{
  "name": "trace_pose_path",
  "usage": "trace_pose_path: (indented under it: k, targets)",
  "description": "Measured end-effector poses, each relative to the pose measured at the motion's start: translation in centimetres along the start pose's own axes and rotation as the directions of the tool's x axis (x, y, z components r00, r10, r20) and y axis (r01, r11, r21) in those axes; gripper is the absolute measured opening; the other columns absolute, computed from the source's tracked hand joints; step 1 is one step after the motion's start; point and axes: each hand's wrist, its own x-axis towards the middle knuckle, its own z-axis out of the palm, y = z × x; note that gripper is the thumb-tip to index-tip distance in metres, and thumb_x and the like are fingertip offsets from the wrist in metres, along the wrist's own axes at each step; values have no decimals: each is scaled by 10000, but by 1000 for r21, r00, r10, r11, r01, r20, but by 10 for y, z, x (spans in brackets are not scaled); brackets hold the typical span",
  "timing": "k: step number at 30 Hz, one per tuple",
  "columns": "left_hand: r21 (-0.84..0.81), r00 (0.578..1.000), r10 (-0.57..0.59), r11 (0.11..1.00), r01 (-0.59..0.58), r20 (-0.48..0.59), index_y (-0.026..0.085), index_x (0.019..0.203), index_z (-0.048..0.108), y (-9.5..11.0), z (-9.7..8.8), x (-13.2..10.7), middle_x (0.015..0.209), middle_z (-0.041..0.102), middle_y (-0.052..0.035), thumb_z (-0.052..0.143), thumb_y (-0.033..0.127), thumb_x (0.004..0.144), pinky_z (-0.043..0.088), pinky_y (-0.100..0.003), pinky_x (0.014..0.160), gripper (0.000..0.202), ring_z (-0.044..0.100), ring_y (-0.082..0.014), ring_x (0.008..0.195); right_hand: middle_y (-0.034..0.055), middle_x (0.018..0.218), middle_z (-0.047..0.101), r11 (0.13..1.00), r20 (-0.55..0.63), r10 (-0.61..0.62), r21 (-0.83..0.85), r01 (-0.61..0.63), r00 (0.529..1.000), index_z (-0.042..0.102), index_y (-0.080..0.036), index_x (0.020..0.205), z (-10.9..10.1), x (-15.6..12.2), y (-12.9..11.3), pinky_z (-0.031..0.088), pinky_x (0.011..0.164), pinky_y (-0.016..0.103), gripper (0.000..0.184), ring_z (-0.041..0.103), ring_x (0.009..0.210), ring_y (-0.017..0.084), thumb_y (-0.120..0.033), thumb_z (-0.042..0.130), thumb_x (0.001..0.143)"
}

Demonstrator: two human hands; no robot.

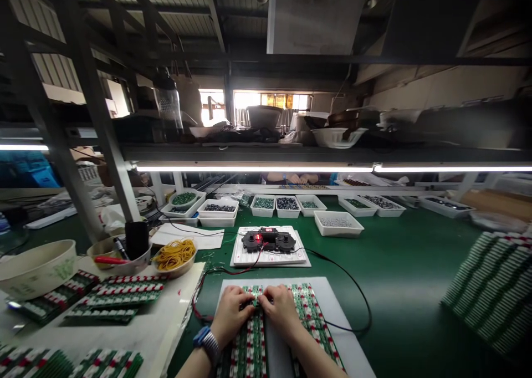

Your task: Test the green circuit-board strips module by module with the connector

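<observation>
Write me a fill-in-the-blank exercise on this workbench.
The left hand and right hand both touch green ____ lying on the white sheet.
The bowl holds ____ rubber bands.
The black device shows a lit ____ light.

Missing words: circuit boards; yellow; red.

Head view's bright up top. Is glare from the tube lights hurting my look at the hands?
Head view: the tube light glares below the shelf, well above the left hand and right hand, which show clear; wide-angle distortion bends the frame's edges.
</observation>
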Motion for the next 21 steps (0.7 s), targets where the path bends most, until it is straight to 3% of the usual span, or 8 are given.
trace_pose_path:
  k: [4, 9, 17, 21]
  targets:
    - [-4, 1000, 9, 1000, -9, -21, 240, 1031, 754, -2, 0, -1, 902, 662, -61, 635, 289, 764, 434, -367, 918, 296, 539, -258, 979, 15, 823, 736, 1000, 32, 16, 3, -16, 999, 735, -202, 778, -2, 1, 0, 302, 819, 304, 206, 582, 905, 206, -263, 581, 901]
    - [28, 1000, -21, 999, 20, 23, 248, 965, 764, 3, -2, 0, 902, 660, -50, 631, 278, 761, 430, -348, 928, 246, 539, -251, 994, 18, 824, 742, 1000, 58, 17, -2, -17, 998, 744, -207, 777, -6, 1, -1, 321, 820, 296, 227, 593, 906, 207, -256, 560, 899]
    - [203, 996, -85, 976, 77, 33, 253, 945, 769, 24, -9, 0, 892, 663, -57, 660, 282, 775, 388, -390, 944, 203, 517, -279, 1019, 44, 859, 747, 998, 100, 50, -38, -46, 994, 755, -213, 808, -12, 2, -7, 344, 814, 295, 191, 603, 937, 228, -236, 579, 878]
    - [237, 999, -32, 971, 31, 0, 256, 955, 761, 34, -13, -7, 903, 659, -52, 644, 239, 804, 384, -381, 940, 191, 513, -268, 1013, 45, 866, 748, 998, 102, 44, -39, -40, 994, 761, -213, 833, -18, -1, -9, 363, 809, 286, 157, 606, 947, 230, -222, 605, 853]
